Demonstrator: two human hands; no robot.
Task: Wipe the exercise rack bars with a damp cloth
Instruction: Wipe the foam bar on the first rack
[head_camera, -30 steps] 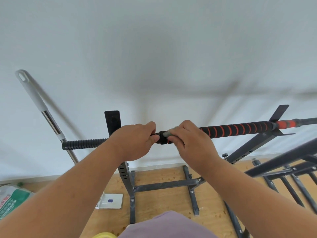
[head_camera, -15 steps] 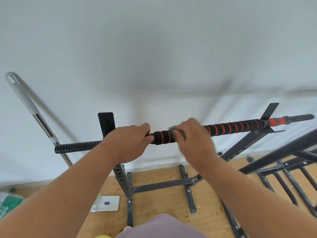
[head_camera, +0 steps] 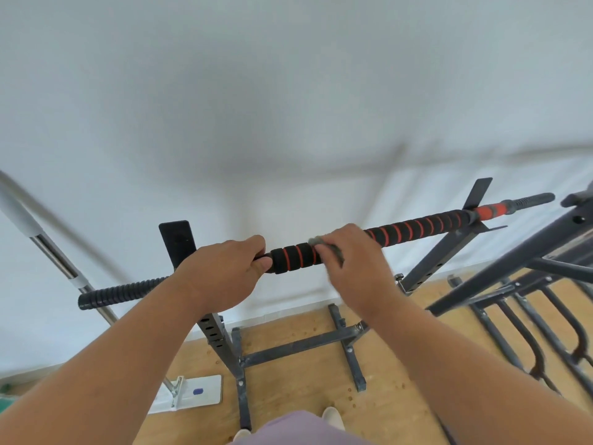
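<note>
Head cam view: I see the bar (head_camera: 414,229) lying across the rack (head_camera: 221,335), running from lower left up to the right; black foam with red spiral stripes over the middle stretch, ribbed black grip at the left end, orange section then a dark ribbed tip at the right end. Left hand (head_camera: 224,274) is clenched around the bar just left of the foam's left edge, thumb tip touching the foam end; right hand (head_camera: 356,268) is closed over the bar with a grey cloth (head_camera: 327,248) pressed under the fingers, only a small fold of it showing at the knuckles; a short length of striped foam is bare between the two hands. The right hand is motion-blurred.

Room along the bar: foam to the right of the right hand is clear up to the rack's right support (head_camera: 449,252); left of the left hand, the rack's flat upright plate sits just behind the wrist, ribbed end beyond it is free. White wall (head_camera: 288,107) close behind the bar. A second dark metal frame (head_camera: 513,277) crowds the right edge, near the bar's right tip; a mop handle (head_camera: 48,248) leans on the wall at left, its white head (head_camera: 195,393) on the wooden floor (head_camera: 305,380) beside the rack's base.
</note>
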